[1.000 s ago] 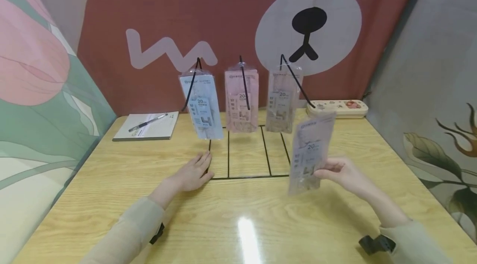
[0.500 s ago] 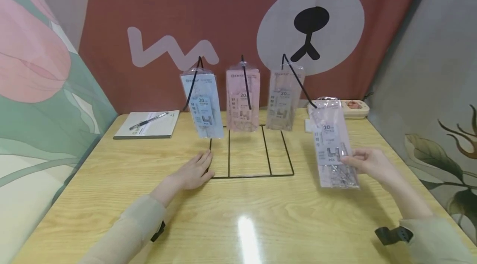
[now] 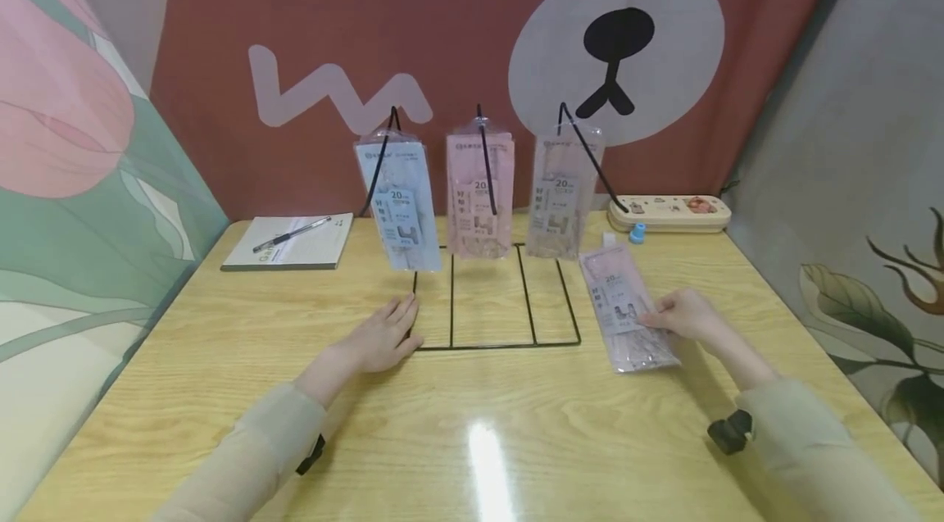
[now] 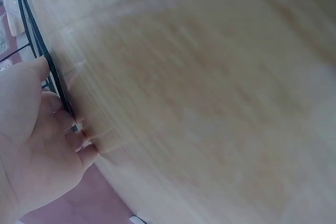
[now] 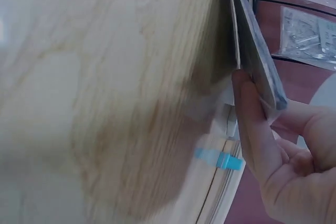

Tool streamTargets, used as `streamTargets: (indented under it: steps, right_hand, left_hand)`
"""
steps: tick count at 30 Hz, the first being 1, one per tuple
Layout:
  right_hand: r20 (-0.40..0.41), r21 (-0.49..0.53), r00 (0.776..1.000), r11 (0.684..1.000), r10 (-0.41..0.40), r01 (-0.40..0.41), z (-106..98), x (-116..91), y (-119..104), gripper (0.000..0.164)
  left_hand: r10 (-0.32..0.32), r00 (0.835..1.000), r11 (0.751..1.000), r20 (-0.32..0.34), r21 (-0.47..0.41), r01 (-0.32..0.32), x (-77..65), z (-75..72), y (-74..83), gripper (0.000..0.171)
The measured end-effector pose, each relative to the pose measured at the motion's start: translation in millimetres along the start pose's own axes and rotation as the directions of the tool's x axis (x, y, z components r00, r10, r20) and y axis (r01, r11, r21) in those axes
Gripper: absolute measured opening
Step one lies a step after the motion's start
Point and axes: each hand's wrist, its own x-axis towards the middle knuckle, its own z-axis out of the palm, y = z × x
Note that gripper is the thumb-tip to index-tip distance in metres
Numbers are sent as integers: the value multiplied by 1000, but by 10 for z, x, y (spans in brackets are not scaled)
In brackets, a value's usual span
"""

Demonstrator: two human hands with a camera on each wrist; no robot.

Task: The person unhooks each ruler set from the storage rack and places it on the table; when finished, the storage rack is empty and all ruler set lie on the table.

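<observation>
My right hand (image 3: 686,315) pinches the right edge of a pink ruler-set packet (image 3: 627,309) marked 20 cm, in clear plastic. The packet is tilted just right of a black wire rack (image 3: 479,347). In the right wrist view it appears edge-on above the table, thumb on one face and fingers on the other. My left hand (image 3: 381,335) rests on the rack base's left side, fingers extended; in the left wrist view the fingertips touch the black wire (image 4: 59,85). From the rack's hooks hang a blue packet (image 3: 401,206), a pink packet (image 3: 479,198) and a greyish packet (image 3: 564,194).
A cream pencil case (image 3: 667,213) lies at the back right, with a small blue object (image 3: 637,233) and a white block (image 3: 608,238) before it. Back left, a pen (image 3: 291,235) lies on a notebook (image 3: 317,247). A patterned red cloth (image 3: 332,6) hangs behind the table.
My right hand first carried the pink packet to the right, then brought it back left and lower, uncovering the small blue object. The left hand stayed on the rack.
</observation>
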Motion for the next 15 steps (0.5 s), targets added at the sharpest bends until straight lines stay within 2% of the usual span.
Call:
streamTargets:
  steps: [4, 7, 11, 15]
  right_hand:
    - [-47, -58, 999, 998, 2, -5, -8, 24, -9, 28]
    - [-120, -118, 993, 993, -21, 6, -54, 15, -56, 39]
    - [-187, -89, 974, 989, -130, 115, -115, 36, -177, 57]
    - [-185, 62, 947, 959, -261, 276, -94, 129, -348, 62]
  left_hand:
    - [-2, 1000, 1000, 2, 4, 2, -3, -14, 4, 65]
    - [1, 1000, 1000, -2, 4, -1, -6, -22, 10, 65]
    - [1, 1000, 1000, 1, 1, -1, -9, -25, 10, 65]
    - [-3, 1000, 1000, 4, -6, 3, -20, -33, 16, 64]
